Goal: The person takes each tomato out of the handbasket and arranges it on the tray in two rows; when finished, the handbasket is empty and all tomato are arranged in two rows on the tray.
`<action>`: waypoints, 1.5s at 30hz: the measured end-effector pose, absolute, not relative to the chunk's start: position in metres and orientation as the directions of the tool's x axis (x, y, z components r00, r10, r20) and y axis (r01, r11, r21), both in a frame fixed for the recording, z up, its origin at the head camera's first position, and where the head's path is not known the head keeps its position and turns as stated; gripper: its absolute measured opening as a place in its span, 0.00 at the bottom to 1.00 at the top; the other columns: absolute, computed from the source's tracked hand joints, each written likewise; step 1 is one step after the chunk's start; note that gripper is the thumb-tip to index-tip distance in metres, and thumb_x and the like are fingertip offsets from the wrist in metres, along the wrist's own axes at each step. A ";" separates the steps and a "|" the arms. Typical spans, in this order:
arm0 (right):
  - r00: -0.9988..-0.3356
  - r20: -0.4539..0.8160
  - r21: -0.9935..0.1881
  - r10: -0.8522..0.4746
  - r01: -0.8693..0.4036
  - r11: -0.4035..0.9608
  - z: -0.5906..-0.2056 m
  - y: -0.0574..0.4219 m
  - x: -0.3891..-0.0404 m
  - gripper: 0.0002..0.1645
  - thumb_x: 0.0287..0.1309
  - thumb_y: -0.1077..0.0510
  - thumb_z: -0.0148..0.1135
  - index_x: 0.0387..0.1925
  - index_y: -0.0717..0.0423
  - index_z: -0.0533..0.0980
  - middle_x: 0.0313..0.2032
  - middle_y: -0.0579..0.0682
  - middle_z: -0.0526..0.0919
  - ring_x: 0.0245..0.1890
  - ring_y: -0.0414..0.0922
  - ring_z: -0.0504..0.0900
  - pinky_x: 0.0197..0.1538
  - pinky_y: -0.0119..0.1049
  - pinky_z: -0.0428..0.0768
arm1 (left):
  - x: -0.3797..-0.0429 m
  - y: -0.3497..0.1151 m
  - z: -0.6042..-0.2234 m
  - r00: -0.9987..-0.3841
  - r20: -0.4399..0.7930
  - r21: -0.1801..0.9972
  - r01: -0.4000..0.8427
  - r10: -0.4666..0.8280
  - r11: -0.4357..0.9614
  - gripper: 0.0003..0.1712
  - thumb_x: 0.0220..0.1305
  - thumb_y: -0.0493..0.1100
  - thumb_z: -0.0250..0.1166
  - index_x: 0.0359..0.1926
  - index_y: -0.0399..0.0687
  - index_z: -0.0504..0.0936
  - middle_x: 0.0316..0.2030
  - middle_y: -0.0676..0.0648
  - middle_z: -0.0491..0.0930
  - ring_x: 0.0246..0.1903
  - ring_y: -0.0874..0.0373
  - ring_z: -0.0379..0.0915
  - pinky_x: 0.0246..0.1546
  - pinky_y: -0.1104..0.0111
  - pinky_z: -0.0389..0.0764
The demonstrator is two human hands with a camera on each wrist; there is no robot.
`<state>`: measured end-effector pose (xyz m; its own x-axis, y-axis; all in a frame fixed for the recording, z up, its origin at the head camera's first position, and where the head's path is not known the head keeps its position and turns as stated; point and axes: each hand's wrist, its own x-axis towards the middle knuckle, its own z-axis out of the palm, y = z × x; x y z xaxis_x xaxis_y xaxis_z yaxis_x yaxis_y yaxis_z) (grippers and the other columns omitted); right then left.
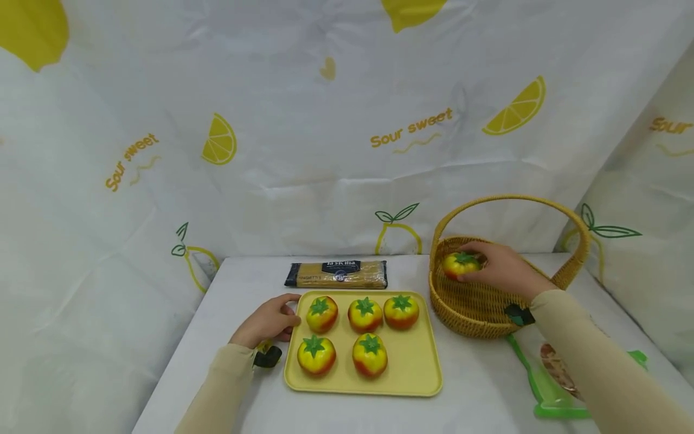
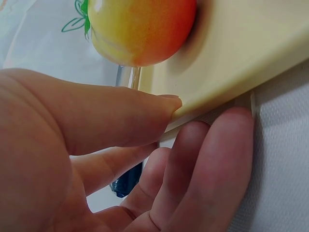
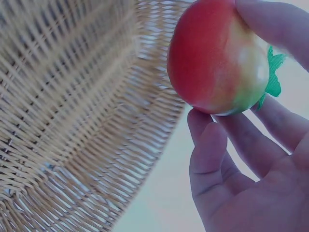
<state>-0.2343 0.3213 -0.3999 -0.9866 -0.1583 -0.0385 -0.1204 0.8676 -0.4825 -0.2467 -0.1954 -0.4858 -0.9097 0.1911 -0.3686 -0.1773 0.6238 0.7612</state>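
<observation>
My right hand (image 1: pixel 501 269) holds a yellow-red artificial tomato (image 1: pixel 454 265) with a green star-shaped leaf top, at the left inside of the wicker basket (image 1: pixel 468 327). In the right wrist view, thumb and fingertips pinch this tomato (image 3: pixel 212 58) close beside the woven wall. At the left, my left hand (image 1: pixel 270 320) grips the edge of a pale yellow tray (image 1: pixel 414 367). Its thumb lies on the rim and its other fingers curl below, as the left wrist view shows. Several similar tomatoes (image 1: pixel 370 354) stand on the tray in two rows, leaf tops up.
Behind the tray lies a packet of spaghetti (image 1: pixel 338 275). A green-edged clear bag (image 1: pixel 553 377) lies in front of the basket, partly hidden by the right forearm. The basket's tall arched handle (image 1: pixel 509 198) rises above the right hand. A lemon-printed cloth (image 1: pixel 303 181) hangs behind the white table.
</observation>
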 end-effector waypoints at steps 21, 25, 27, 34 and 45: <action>-0.965 0.152 -0.482 -0.214 -0.261 0.836 -0.398 0.254 -0.139 0.39 0.57 0.39 0.82 0.67 0.45 0.80 0.62 0.52 0.85 0.54 0.50 0.83 0.51 0.49 0.86 | -0.250 -0.188 -0.484 -0.905 -0.373 0.770 -0.179 0.204 0.612 0.34 0.71 0.41 0.70 0.76 0.52 0.74 0.46 0.42 0.80 0.32 0.54 0.82 0.34 0.66 0.91; -0.965 0.128 -0.521 -0.228 -0.261 0.813 -0.409 0.241 -0.128 0.39 0.57 0.39 0.82 0.68 0.44 0.79 0.66 0.53 0.83 0.60 0.53 0.84 0.57 0.56 0.88 | -0.250 -0.188 -0.485 -0.904 -0.377 0.770 -0.186 0.201 0.610 0.34 0.71 0.40 0.70 0.76 0.52 0.74 0.46 0.42 0.80 0.33 0.54 0.82 0.35 0.66 0.92; -0.963 0.118 -0.543 -0.242 -0.267 0.796 -0.413 0.235 -0.124 0.40 0.58 0.38 0.81 0.68 0.44 0.79 0.67 0.53 0.83 0.64 0.55 0.83 0.61 0.58 0.87 | -0.250 -0.188 -0.485 -0.904 -0.378 0.771 -0.186 0.202 0.609 0.34 0.72 0.40 0.70 0.77 0.52 0.73 0.46 0.42 0.80 0.33 0.54 0.82 0.35 0.66 0.92; -0.959 0.069 -0.580 -0.274 -0.262 0.771 -0.431 0.222 -0.118 0.38 0.57 0.37 0.81 0.66 0.41 0.79 0.62 0.45 0.84 0.51 0.39 0.81 0.48 0.35 0.86 | -0.250 -0.192 -0.485 -0.908 -0.377 0.758 -0.187 0.185 0.626 0.34 0.72 0.41 0.70 0.76 0.53 0.74 0.47 0.42 0.80 0.33 0.53 0.83 0.36 0.66 0.92; -0.954 0.013 -0.588 -0.299 -0.249 0.769 -0.446 0.212 -0.117 0.38 0.53 0.38 0.84 0.63 0.39 0.80 0.60 0.43 0.85 0.50 0.39 0.81 0.47 0.35 0.86 | -0.249 -0.194 -0.487 -0.907 -0.379 0.762 -0.194 0.183 0.617 0.35 0.71 0.41 0.70 0.77 0.53 0.73 0.46 0.42 0.80 0.33 0.54 0.83 0.35 0.66 0.92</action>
<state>-0.1168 0.2125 -0.4461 -0.9540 -0.2994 0.0132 -0.2495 0.7692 -0.5883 -0.2486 -0.1936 -0.4868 -0.9074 0.1827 -0.3786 -0.1938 0.6174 0.7624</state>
